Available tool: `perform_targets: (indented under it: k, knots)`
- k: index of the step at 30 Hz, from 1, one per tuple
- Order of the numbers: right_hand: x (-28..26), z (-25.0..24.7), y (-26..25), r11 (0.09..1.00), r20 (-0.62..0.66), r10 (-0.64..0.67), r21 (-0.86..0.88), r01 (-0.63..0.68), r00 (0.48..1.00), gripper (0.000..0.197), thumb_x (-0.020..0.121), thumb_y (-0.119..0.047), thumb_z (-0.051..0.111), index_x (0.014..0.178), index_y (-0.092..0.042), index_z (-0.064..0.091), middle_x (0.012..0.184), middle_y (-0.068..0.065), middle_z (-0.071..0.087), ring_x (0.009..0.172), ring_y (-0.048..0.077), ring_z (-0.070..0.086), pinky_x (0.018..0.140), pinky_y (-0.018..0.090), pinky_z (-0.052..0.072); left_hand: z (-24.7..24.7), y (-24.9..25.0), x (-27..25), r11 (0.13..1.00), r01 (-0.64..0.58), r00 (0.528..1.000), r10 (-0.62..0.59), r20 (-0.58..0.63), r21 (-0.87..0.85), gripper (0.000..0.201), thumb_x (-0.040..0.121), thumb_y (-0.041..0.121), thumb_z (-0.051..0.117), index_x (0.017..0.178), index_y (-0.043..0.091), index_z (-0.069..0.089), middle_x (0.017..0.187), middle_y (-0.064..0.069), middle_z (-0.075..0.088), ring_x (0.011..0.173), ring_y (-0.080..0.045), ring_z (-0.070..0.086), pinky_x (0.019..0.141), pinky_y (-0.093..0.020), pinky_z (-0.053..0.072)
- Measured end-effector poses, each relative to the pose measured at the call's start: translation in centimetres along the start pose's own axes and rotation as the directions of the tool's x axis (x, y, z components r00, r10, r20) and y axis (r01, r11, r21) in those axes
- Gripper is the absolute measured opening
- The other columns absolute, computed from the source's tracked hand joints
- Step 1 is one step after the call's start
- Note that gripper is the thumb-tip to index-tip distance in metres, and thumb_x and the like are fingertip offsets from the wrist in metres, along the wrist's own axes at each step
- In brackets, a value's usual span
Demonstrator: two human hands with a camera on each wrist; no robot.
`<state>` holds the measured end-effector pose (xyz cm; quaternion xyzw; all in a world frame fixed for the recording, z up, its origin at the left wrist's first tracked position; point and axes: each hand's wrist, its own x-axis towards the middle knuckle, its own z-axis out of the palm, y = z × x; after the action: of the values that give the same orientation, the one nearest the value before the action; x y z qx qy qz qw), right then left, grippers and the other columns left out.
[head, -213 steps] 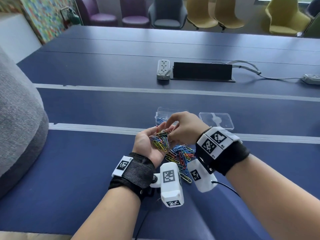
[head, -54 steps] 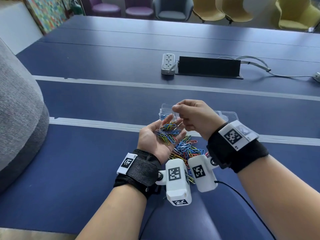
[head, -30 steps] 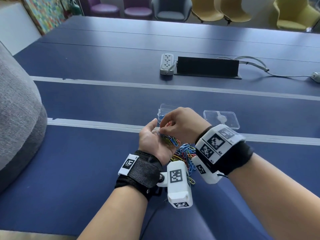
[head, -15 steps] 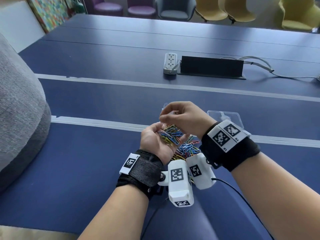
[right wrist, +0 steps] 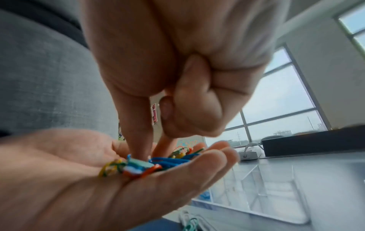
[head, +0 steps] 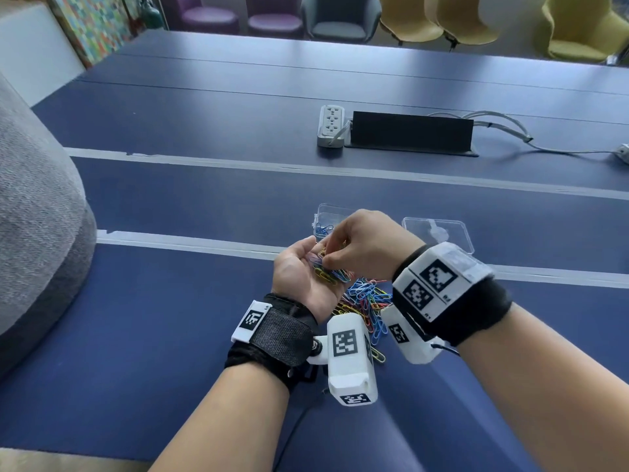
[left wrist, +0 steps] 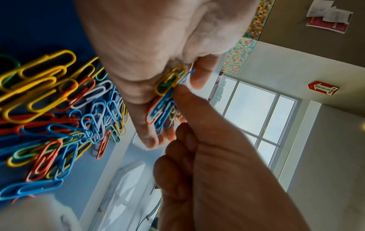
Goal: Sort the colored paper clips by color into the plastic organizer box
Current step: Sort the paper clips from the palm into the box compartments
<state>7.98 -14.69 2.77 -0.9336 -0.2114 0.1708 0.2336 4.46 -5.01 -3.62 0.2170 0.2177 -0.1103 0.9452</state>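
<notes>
My left hand (head: 304,264) lies palm up above the table and carries a small heap of mixed paper clips (head: 332,272) on nearly straight fingers. The right hand (head: 326,259) reaches into that palm from above. Its thumb and forefinger pinch at a clip in the heap (right wrist: 158,162), and its other fingers are curled. I cannot tell that clip's colour. A bigger pile of coloured clips (head: 366,298) lies on the table under both wrists. The clear organizer box (head: 335,210) stands just beyond the hands with a few blue clips (head: 323,229) in its left compartment.
The box's clear lid (head: 439,233) lies to the right of the box. Farther back are a white power strip (head: 331,129), a black cable box (head: 412,134) and cables (head: 510,131). A grey upholstered shape (head: 37,233) fills the left side. Chairs stand beyond the table.
The right hand, which hovered just above the left palm half a second ago, has dipped its fingertips into the heap. The left hand has stayed about where it was.
</notes>
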Motion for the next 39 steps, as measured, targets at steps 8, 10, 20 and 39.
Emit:
perform_targets:
  k: [8,10,20,39]
  knots:
    - [0.2,0.1,0.2,0.998,-0.057,-0.017,0.067,0.021,0.998,0.010,0.078,-0.027,0.067,0.077,-0.020,0.073,0.062,-0.009,0.059,0.056,0.003,0.053,0.052,0.012,0.044,-0.1,-0.1,0.1,1.000,0.002,1.000,-0.002,0.013,-0.022,0.034,0.096,0.021,0.031,0.097,0.002,0.060,0.089,-0.017,0.067,0.085,-0.030,0.063,0.085,-0.046,0.047]
    - [0.6,-0.1,0.4,0.975,-0.050,0.047,0.218,-0.035,0.998,0.009,0.079,-0.024,0.063,0.074,-0.017,0.066,0.064,-0.006,0.057,0.058,0.010,0.055,0.060,0.025,0.056,0.1,-0.1,0.1,1.000,-0.002,0.999,0.003,0.042,-0.031,0.035,0.096,0.017,0.030,0.094,-0.001,0.061,0.090,-0.019,0.068,0.089,-0.032,0.062,0.087,-0.049,0.047]
    - [3.1,-2.8,2.7,0.516,0.071,0.282,0.829,-0.214,0.957,0.020,0.084,0.002,0.054,0.070,-0.009,0.045,0.068,0.013,0.059,0.044,0.013,0.056,0.044,0.017,0.052,-0.8,0.4,0.0,0.999,0.041,0.999,-0.041,0.029,-0.022,0.037,0.095,0.022,0.030,0.105,0.001,0.059,0.107,-0.024,0.062,0.104,-0.039,0.058,0.090,-0.048,0.047]
    - [8.1,-1.5,1.9,0.916,-0.071,0.384,-0.094,-0.390,0.921,0.011,0.064,-0.010,0.063,0.072,-0.005,0.068,0.075,0.006,0.073,0.072,0.020,0.071,0.072,0.034,0.058,-1.2,1.1,0.0,1.000,0.014,1.000,-0.013,0.016,-0.015,0.037,0.095,0.022,0.032,0.102,0.000,0.060,0.103,-0.025,0.065,0.101,-0.039,0.060,0.087,-0.047,0.049]
